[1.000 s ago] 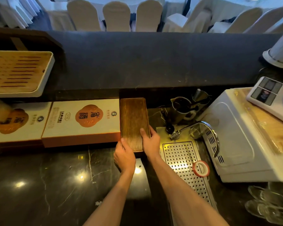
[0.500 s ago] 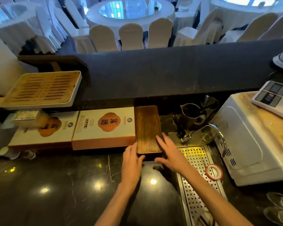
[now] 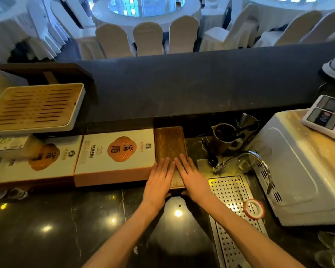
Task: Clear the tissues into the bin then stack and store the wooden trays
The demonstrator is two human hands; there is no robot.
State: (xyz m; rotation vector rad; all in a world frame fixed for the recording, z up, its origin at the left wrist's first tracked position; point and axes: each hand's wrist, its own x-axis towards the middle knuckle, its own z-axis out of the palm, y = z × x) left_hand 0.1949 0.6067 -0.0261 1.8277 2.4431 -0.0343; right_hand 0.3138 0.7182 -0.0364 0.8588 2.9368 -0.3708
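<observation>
A dark wooden tray [image 3: 169, 146] lies lengthwise on the black counter, pushed back under the raised bar ledge, beside a white and orange box [image 3: 115, 151]. Both hands rest flat on its near end, fingers straight and close together. My left hand [image 3: 159, 178] covers the near left corner and my right hand [image 3: 192, 178] covers the near right corner, with thumbs at the tray's front edge. Whether it is one tray or a stack cannot be told from above. No tissues or bin show.
A slatted bamboo tray [image 3: 35, 107] sits raised at the left above a second box [image 3: 37, 161]. To the right are a perforated metal drain panel [image 3: 232, 192], a tap [image 3: 248, 157], dark jugs [image 3: 226, 136], a tape roll [image 3: 253, 208] and a white appliance [image 3: 298, 167].
My hands have gone from gripping the tray's near end to lying flat on top of it. The tray sits further back under the ledge. The view has tilted up.
</observation>
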